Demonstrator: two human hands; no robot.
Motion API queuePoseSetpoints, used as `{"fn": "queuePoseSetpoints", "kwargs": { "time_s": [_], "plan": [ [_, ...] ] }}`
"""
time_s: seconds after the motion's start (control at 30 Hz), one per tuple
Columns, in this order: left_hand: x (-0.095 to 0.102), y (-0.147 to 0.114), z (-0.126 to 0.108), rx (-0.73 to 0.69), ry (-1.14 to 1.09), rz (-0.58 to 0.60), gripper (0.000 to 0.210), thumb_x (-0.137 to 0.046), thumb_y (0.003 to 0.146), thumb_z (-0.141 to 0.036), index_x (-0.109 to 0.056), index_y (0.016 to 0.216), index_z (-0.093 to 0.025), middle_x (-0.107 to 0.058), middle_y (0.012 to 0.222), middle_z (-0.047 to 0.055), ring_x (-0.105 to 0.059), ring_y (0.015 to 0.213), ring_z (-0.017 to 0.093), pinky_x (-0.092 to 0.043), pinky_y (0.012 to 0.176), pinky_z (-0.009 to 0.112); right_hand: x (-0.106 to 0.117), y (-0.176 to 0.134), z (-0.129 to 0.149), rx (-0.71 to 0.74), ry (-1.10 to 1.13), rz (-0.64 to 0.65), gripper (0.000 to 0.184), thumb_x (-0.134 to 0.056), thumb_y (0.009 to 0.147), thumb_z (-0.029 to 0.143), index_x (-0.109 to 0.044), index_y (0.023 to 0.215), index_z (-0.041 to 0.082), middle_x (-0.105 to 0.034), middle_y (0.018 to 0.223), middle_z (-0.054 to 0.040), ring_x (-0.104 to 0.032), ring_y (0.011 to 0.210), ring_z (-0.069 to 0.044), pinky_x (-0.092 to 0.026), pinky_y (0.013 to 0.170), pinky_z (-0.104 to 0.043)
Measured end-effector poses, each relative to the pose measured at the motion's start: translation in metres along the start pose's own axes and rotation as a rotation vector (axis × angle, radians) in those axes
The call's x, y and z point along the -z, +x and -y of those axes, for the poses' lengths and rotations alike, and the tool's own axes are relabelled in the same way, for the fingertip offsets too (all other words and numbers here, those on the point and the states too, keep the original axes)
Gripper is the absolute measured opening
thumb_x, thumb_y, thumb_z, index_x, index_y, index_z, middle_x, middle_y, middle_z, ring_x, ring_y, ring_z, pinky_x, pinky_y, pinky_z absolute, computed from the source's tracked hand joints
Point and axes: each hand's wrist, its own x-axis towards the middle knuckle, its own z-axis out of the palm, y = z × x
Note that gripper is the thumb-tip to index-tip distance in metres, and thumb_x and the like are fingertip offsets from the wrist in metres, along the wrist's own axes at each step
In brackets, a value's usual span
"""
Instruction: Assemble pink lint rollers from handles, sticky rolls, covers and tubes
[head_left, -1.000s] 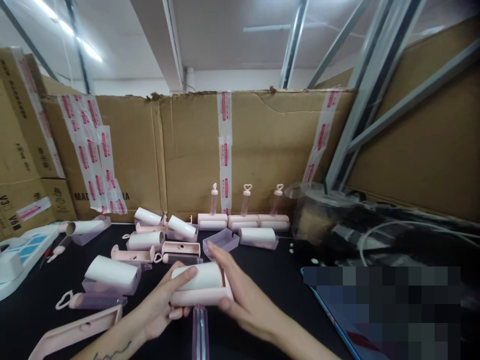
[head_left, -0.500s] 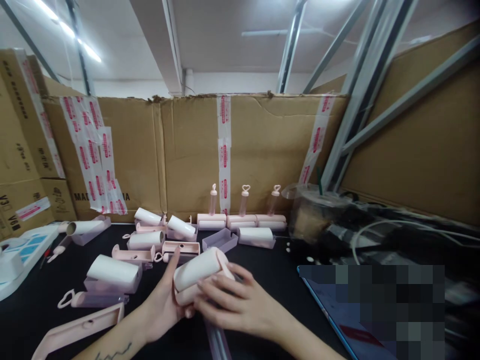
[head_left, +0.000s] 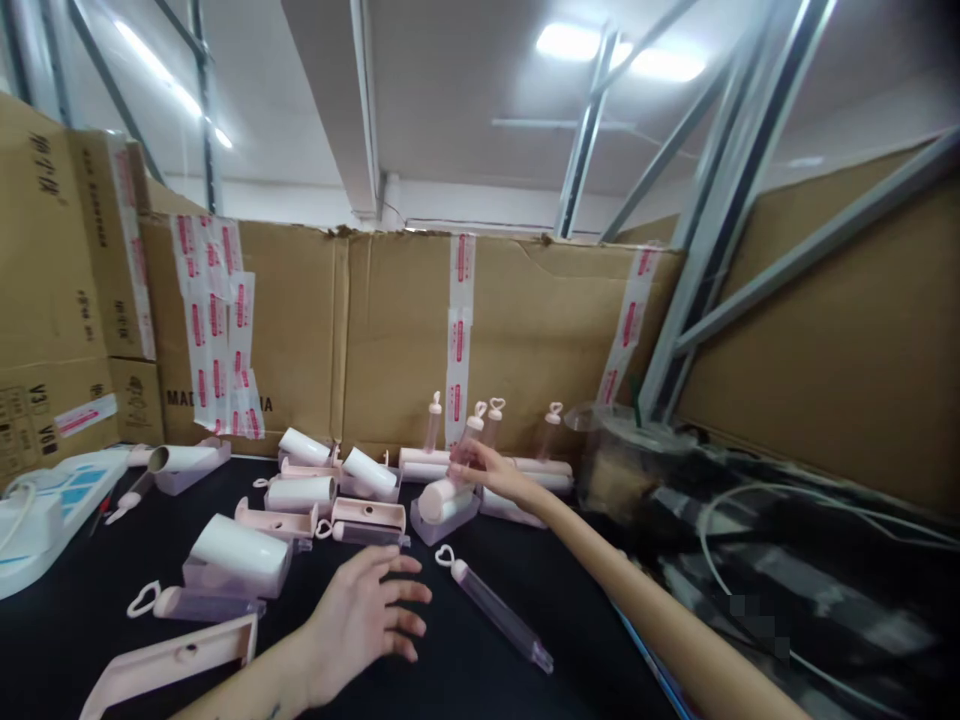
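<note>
At the back, my right hand [head_left: 491, 475] closes on a white roller with pink end [head_left: 442, 498], at the lilac plastic case [head_left: 448, 525]. A clear tube with a pink heart-shaped loop [head_left: 474, 428] rises by these fingers; its join to the roller is hidden. My left hand [head_left: 367, 610] hovers over the black table, fingers spread, holding nothing. Another clear tube with a heart loop [head_left: 499, 612] lies to its right. Beyond the left hand is a pink holder frame [head_left: 369, 513]. A white roll in a lilac case [head_left: 240, 548] sits to its left.
Several white rolls [head_left: 300, 493], pink frames [head_left: 180, 660] and tubes lie at left. A power strip [head_left: 67, 500] stands at the left edge. At right are a plastic cup [head_left: 622, 460] and cables [head_left: 750, 490]. Cardboard walls [head_left: 397, 340] and metal posts [head_left: 697, 240] surround the table.
My right hand has carried the roller forward to the lilac case at the back. My left hand has let go and opened. The tube below my hands now lies uncovered on the table.
</note>
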Motion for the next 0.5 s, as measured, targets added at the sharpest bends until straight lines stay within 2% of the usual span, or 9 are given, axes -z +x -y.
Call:
{"fn": "queuePoseSetpoints", "kwargs": {
  "time_s": [0.17,0.5],
  "plan": [
    [0.003,0.001,0.001,-0.027,0.034,0.059,0.033,-0.043,0.078,-0.038,-0.052,0.096,-0.011,-0.059,0.082,0.007,-0.057,0.06,0.016,-0.04,0.055,0.028,0.002,0.006,-0.013,-0.004,-0.019,0.008,0.042,-0.062,0.069,0.053,-0.053,0.088,0.017,-0.06,0.078,-0.0032,-0.058,0.072,-0.018,-0.046,0.065,-0.031],
    [0.003,0.0,0.001,-0.022,0.055,0.033,0.032,-0.045,0.077,-0.035,-0.054,0.095,-0.011,-0.058,0.081,0.007,-0.056,0.06,0.015,-0.04,0.055,0.028,0.004,0.014,-0.012,-0.009,-0.052,0.046,0.035,-0.062,0.072,0.047,-0.053,0.087,0.017,-0.057,0.076,-0.0017,-0.053,0.07,-0.017,-0.044,0.064,-0.029]
  ]
}}
